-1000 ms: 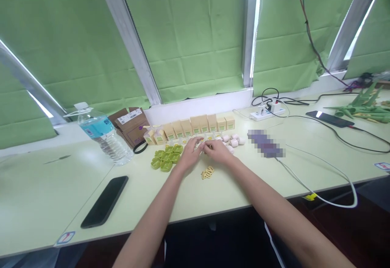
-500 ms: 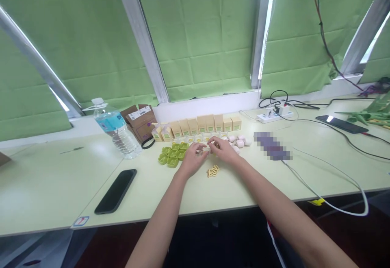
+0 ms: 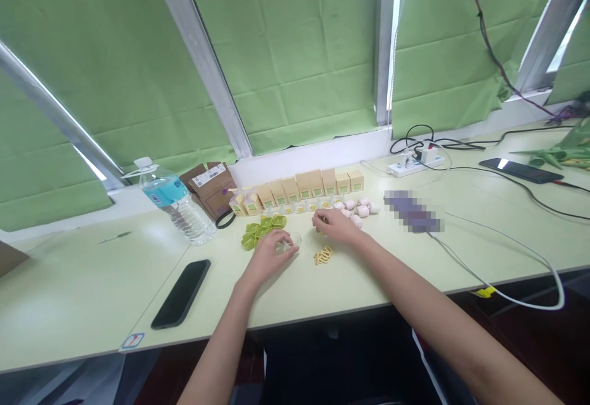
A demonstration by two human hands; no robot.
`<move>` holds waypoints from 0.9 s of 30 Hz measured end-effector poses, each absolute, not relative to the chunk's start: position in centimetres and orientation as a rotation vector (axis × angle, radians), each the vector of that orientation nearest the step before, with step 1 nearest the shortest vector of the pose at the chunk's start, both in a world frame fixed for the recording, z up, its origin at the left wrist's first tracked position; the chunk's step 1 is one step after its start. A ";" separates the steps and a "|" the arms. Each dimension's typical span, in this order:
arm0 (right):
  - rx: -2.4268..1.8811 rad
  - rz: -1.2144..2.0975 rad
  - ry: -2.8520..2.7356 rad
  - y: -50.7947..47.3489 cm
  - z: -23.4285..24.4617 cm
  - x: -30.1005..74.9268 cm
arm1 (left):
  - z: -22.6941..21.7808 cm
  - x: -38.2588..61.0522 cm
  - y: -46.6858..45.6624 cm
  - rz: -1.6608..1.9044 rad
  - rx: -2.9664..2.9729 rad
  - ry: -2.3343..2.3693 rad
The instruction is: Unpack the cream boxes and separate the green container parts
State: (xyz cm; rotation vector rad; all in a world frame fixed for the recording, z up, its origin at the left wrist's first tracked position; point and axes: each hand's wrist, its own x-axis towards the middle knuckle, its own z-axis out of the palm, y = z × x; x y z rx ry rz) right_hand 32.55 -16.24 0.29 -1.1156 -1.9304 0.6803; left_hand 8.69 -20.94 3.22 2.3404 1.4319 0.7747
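My left hand (image 3: 273,251) rests low over the table, its thumb and fingers curled around a small clear round cup (image 3: 295,242). To the right, my right hand (image 3: 335,225) is apart from the cup, fingertips pinched together; what they hold, if anything, is too small to tell. Just below it lies a small pile of yellow curved strips (image 3: 323,255). Green flower-shaped cups (image 3: 262,228) cluster beside my left hand, which partly covers them. Several pale pink, rounded pieces (image 3: 362,211) sit beyond my right hand. Clear cups with yellow marks (image 3: 300,206) stand in a row behind both hands.
Small beige boxes (image 3: 304,185) line the back. At left are a water bottle (image 3: 177,205), an opened cardboard box (image 3: 212,190) and a black phone (image 3: 181,294). A blurred-out purple item (image 3: 412,211) with a white cable, a power strip (image 3: 415,165) and another phone (image 3: 520,170) occupy the right.
My hands were close together over the middle and have moved apart. My left hand has come left and nearer with the clear cup; the right stays near its place.
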 end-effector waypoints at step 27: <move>-1.194 0.705 -2.032 -15.1 -0.6 32.9 | 4.6 28.6 -5.1 0.524 2.621 1.426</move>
